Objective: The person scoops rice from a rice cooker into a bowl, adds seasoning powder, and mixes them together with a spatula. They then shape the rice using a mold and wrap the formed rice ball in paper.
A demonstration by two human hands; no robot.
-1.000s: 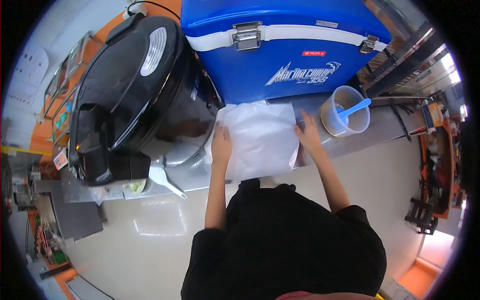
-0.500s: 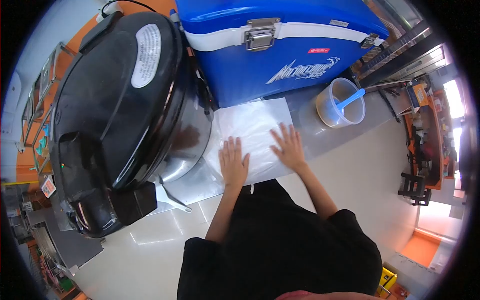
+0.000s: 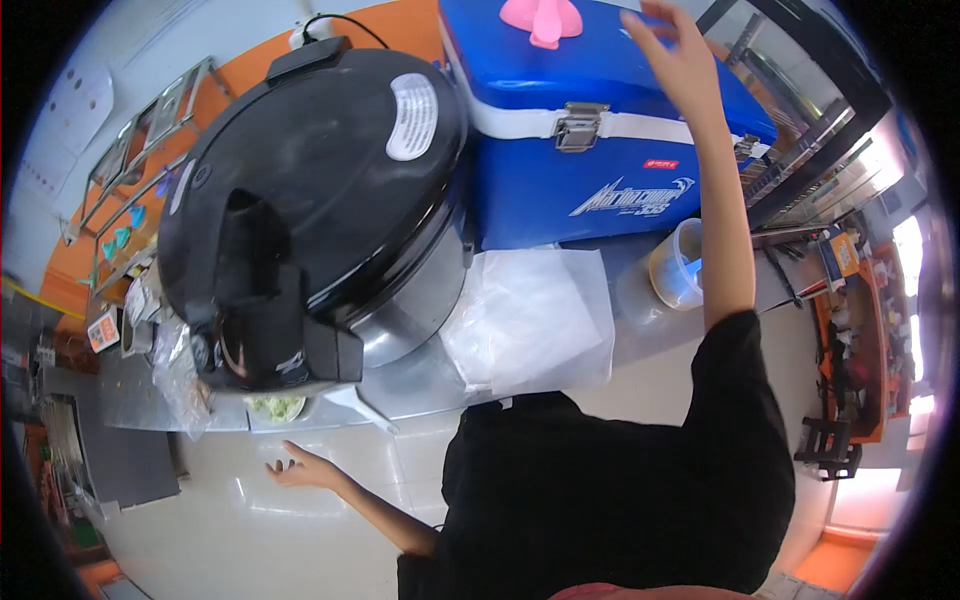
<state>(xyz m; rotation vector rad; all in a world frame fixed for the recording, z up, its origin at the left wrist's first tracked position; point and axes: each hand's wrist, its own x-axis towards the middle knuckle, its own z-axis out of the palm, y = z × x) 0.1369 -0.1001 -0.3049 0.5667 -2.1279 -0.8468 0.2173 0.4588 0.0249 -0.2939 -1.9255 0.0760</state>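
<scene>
My left hand (image 3: pixel 302 468) is held in the air in front of the counter edge, fingers apart and nothing in it. Nearest to it are a bowl of chopped green food (image 3: pixel 276 408) and a white handle-like piece (image 3: pixel 358 408) jutting out below the big black-lidded rice cooker (image 3: pixel 310 170). My right hand (image 3: pixel 678 50) reaches over the lid of the blue cooler box (image 3: pixel 580 180), open and holding nothing. To its left on that lid lies a pink plastic piece with a rounded handle (image 3: pixel 545 20). White plastic sheeting (image 3: pixel 535 320) lies flat on the counter, touched by neither hand.
A clear tub with a blue spoon (image 3: pixel 676 268) stands right of the sheeting, partly behind my right forearm. A crumpled clear plastic bag (image 3: pixel 182 380) hangs at the counter's left part. A dark metal rack (image 3: pixel 800 110) rises beyond the cooler box.
Both hands have left the plastic sheeting. My left hand has moved left past the cooker's front; my right hand has gone up over the cooler box. The view has shifted, showing the pink piece.
</scene>
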